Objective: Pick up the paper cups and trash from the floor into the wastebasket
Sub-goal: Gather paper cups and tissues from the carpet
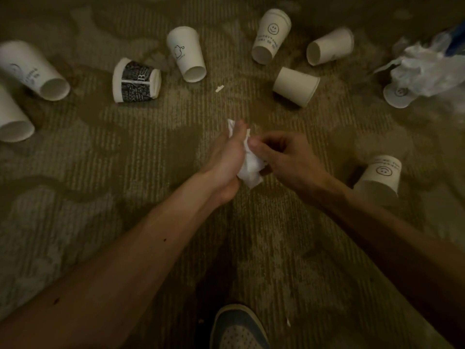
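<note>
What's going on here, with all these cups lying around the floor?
A person is tidying litter off the carpet. The left hand grips a crumpled white paper, and the right hand pinches the same wad. Around them, many paper cups lie scattered on the carpet, none yet in hand. A crumpled plastic bag sits at the far right.

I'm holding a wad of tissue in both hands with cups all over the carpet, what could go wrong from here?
The crumpled tissue is bunched loosely between the left hand and right hand; a piece might drop while carried. The small paper scrap beyond the hands and a second scrap beside the shoe are easily missed on the patterned carpet. The smiley cup beside the right forearm could get stepped on.
</note>
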### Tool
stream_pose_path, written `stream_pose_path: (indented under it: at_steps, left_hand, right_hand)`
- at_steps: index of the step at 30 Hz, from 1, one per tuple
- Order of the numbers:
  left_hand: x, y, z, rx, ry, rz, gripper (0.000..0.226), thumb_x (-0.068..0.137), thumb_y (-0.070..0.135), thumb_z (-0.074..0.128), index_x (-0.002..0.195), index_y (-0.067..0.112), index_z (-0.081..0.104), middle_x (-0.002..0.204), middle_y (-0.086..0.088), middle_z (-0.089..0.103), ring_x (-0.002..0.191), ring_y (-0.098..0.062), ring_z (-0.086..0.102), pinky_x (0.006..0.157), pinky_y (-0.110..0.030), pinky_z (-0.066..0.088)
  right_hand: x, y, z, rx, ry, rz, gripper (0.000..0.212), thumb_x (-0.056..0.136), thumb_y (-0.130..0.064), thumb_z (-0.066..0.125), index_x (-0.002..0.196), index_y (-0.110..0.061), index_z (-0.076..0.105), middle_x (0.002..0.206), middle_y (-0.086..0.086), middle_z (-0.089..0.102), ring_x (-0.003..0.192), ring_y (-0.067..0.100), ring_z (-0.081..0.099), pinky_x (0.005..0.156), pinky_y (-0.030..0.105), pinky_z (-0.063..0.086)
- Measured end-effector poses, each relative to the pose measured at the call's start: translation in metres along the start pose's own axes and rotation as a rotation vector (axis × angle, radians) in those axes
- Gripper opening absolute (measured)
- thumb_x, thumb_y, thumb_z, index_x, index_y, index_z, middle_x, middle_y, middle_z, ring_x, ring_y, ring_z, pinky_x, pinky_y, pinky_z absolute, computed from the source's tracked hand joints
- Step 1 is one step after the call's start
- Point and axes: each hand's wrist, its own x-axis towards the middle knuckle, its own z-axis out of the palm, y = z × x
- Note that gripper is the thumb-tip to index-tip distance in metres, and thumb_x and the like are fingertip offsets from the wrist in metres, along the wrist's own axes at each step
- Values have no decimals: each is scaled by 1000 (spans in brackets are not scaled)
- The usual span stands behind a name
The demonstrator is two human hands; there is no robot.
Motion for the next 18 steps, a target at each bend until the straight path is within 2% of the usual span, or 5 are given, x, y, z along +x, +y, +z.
stream_pose_path:
  at_steps: [1, 3, 7, 13, 18]
  left_hand:
    - [-1, -4, 1, 40, 3, 8, 46, 104, 45, 40, 135, 14, 53, 119, -9, 68, 98, -15, 71, 83, -34, 59]
    - [-5, -13, 8, 90, -9, 18, 34, 103, 42, 44, 128, 21, 53, 113, -3, 68, 94, -17, 70, 68, -32, 60]
    - [-10, -37, 29, 287, -73, 12, 16, 102, 42, 47, 98, 30, 57, 70, 7, 64, 45, -1, 55, 37, -18, 39]
    - [-11, -60, 66, 472, -238, 75, 19, 104, 28, 48, 90, 17, 54, 75, -5, 52, 54, -12, 48, 37, -17, 33]
    - [-6, -70, 84, 517, -265, 92, 25, 104, 31, 47, 86, 14, 52, 71, -4, 52, 44, -7, 49, 35, -18, 33]
  right_hand:
    - [-5, 2, -1, -11, -9, 1, 18, 98, -17, 56, 90, -23, 71, 87, -4, 75, 78, 7, 72, 63, 21, 57]
    - [-18, 9, -7, -64, -2, -19, 17, 99, -18, 56, 92, -21, 72, 83, -6, 75, 76, 4, 70, 64, 21, 56]
    - [-45, 37, -36, -298, 193, -27, 15, 98, -29, 57, 90, -31, 70, 86, -17, 69, 83, -2, 65, 74, 25, 51]
    - [-61, 78, -102, -872, 660, 137, 38, 90, -46, 62, 119, -21, 62, 134, 8, 51, 129, 30, 39, 104, 53, 36]
    - [-55, 101, -128, -671, 692, 412, 56, 93, -53, 54, 140, -23, 46, 154, 15, 24, 137, 35, 32, 109, 48, 34]
